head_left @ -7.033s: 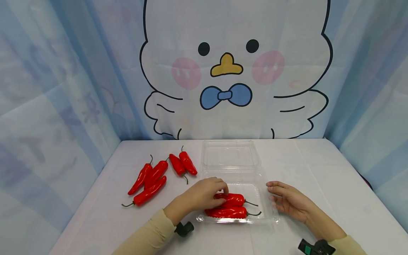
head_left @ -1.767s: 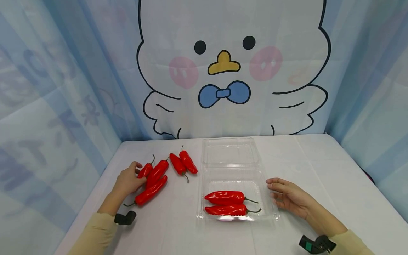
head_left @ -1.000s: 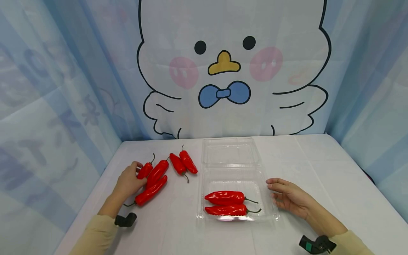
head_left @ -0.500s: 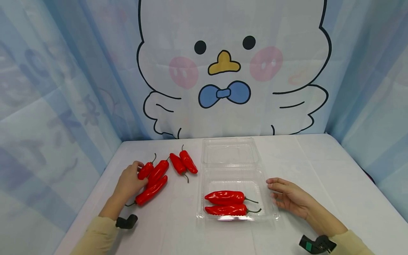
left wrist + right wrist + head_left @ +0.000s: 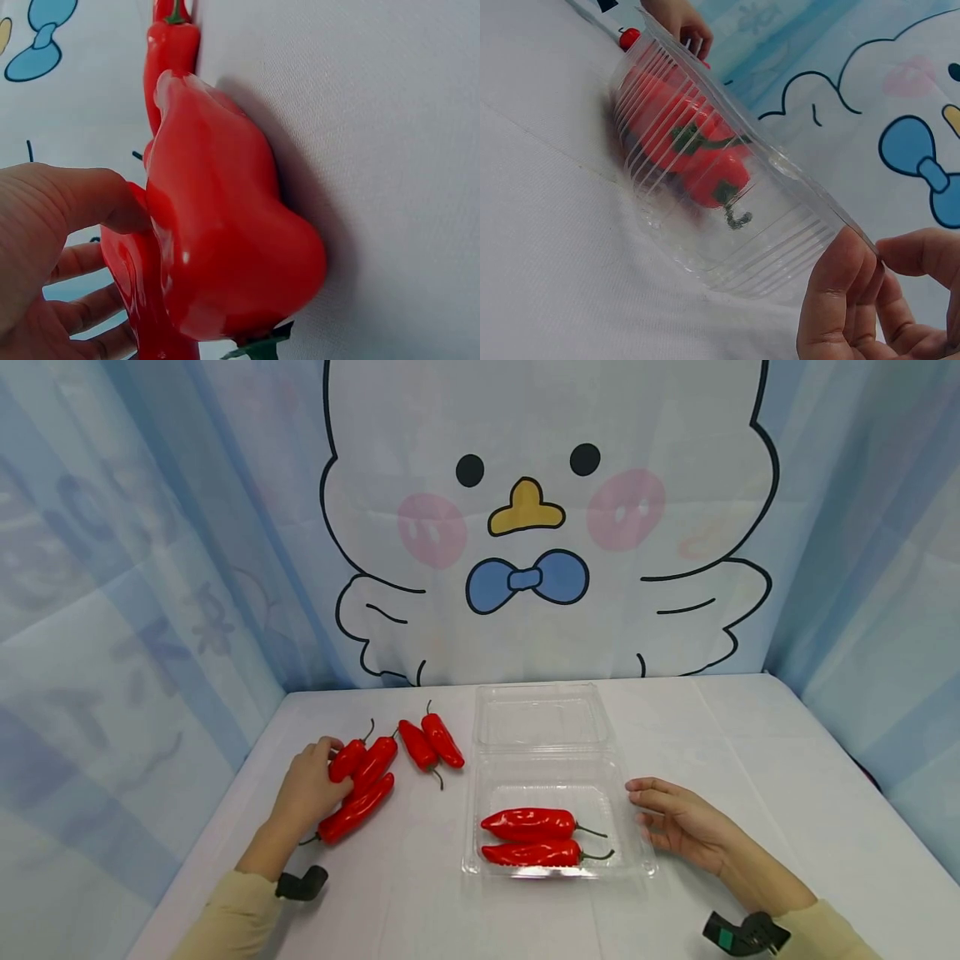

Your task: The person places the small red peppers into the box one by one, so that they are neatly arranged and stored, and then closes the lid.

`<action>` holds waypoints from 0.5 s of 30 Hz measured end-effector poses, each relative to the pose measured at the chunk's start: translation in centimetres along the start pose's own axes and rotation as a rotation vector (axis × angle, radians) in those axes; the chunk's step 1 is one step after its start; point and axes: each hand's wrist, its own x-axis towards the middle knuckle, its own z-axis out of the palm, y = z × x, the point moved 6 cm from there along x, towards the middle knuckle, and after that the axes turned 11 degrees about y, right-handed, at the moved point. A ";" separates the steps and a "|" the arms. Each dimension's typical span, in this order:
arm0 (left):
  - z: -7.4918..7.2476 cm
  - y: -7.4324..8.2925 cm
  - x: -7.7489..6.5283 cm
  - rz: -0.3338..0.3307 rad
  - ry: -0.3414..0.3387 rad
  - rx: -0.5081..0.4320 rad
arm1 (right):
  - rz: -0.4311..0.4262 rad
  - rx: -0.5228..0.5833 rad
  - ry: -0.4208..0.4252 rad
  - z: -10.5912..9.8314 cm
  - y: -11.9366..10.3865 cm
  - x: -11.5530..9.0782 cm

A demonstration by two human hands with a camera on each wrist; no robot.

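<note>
Moved since the prior head view: left hand (image 5: 306, 787) plus outer chili (image 5: 347, 762), slid slightly toward the other loose peppers; right hand basically same.
Left fingers: curled, thumb opposite, pinching outer chili by its body.
Outer chili: left end of loose group, stem pointing away from person; resting on table (image 5: 420, 902) or just lifted, can't tell.
Middle chili (image 5: 375, 762), near chili (image 5: 354, 810): close alongside, slanted the same way, not held.
Far pair (image 5: 417, 746): two chilies, lying together between that group and box.
Right fingers: right hand (image 5: 678, 827) pinches side rim of clear box (image 5: 555, 781), seemingly to steady it.
Clear box: lid (image 5: 542, 718) folded back; boxed pair (image 5: 528, 824) parallel in front part, stems to the right.
Step in hand: judged, picking up outer chili; boxing it not yet done.
Next move: likely calls for lifting clear of middle chili, then carrying across to floor behind boxed pair, right hand steady.
</note>
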 end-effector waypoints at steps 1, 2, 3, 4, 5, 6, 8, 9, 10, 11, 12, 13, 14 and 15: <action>0.0 0.1 -0.1 -0.001 0.002 0.001 | 0.001 -0.001 0.004 0.0 0.0 0.0; 0.0 0.1 -0.1 -0.002 0.003 0.003 | 0.000 -0.002 0.004 0.0 -0.1 0.0; 0.0 0.2 -0.1 -0.003 0.003 0.004 | 0.001 -0.002 0.004 0.0 -0.1 0.0; 0.0 0.2 -0.1 -0.002 0.003 0.005 | 0.000 -0.001 0.001 0.0 -0.1 0.0; 0.0 0.3 -0.1 0.000 0.002 0.005 | 0.001 -0.001 0.000 0.0 -0.1 0.0; 0.0 0.3 -0.2 0.001 0.002 0.004 | 0.002 0.000 0.001 0.0 -0.1 0.0; 0.0 0.4 -0.2 0.008 0.003 0.002 | 0.002 -0.001 0.002 0.0 -0.1 -0.1; 0.0 0.4 -0.2 0.011 0.002 0.001 | 0.002 -0.001 0.004 0.0 -0.1 0.0; 0.0 0.4 -0.2 0.013 0.002 0.002 | 0.002 -0.002 0.004 0.0 -0.1 -0.1; 0.0 0.5 -0.2 0.016 0.002 0.001 | 0.003 -0.003 0.009 0.0 -0.1 0.0; 0.0 0.6 -0.2 0.019 0.004 0.002 | 0.002 -0.005 0.011 0.0 -0.1 0.0; 0.0 0.7 -0.2 0.021 0.005 0.003 | 0.001 -0.007 0.013 0.0 -0.1 0.0; 0.0 0.7 -0.2 0.020 0.005 0.005 | 0.000 -0.008 0.013 0.0 -0.1 0.0; 0.0 0.8 -0.2 0.020 0.006 0.006 | 0.000 -0.009 0.014 0.0 -0.1 0.0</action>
